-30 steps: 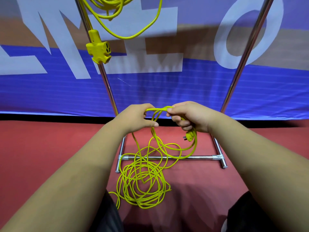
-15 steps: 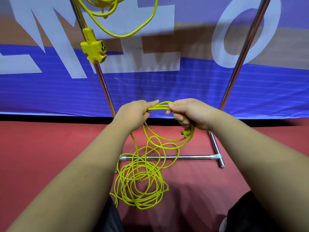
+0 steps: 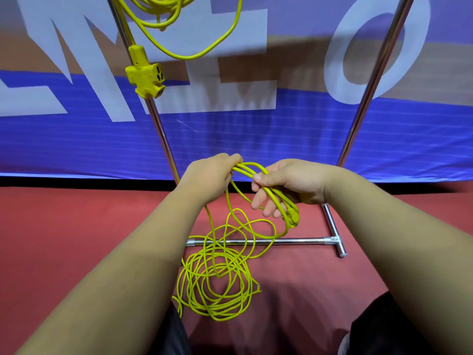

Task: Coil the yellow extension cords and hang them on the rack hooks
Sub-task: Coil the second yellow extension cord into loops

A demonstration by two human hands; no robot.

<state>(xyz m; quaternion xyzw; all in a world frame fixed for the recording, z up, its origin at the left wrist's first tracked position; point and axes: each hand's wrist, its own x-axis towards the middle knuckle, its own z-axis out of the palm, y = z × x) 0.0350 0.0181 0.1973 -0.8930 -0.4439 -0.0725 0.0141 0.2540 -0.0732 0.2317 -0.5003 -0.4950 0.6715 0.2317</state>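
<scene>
Counting first: two yellow extension cords, two hands, one rack [image 3: 368,85] with two slanting uprights and one cross bar [image 3: 281,241] low on the red floor [image 3: 76,226]. The hung cord [image 3: 163,11] dangles in loops at the top by the left upright [image 3: 163,139], with its one three-way socket block [image 3: 144,73] hanging against that pole; what it hangs from lies beyond the top edge, so I cannot tell whether it is a hook. The loose cord [image 3: 217,285] lies mostly in one tangled pile on the floor, just in front of the cross bar, with strands rising to both hands.

The left hand [image 3: 212,175] has its fingers curled round the strands. The right hand [image 3: 294,183] holds several loops, perhaps three, under its thumb, and the cord's plug [image 3: 293,217] hangs just below its fingers. A blue banner [image 3: 256,139] with white letters stands behind.

Against half a second ago, the right fingers have uncurled from a tight grip and now stretch loosely beneath the loops (the thumb alone pins them). The left thumb, then pointing outward, has closed on the cord. The pile on the floor and the hung cord lie as before.
</scene>
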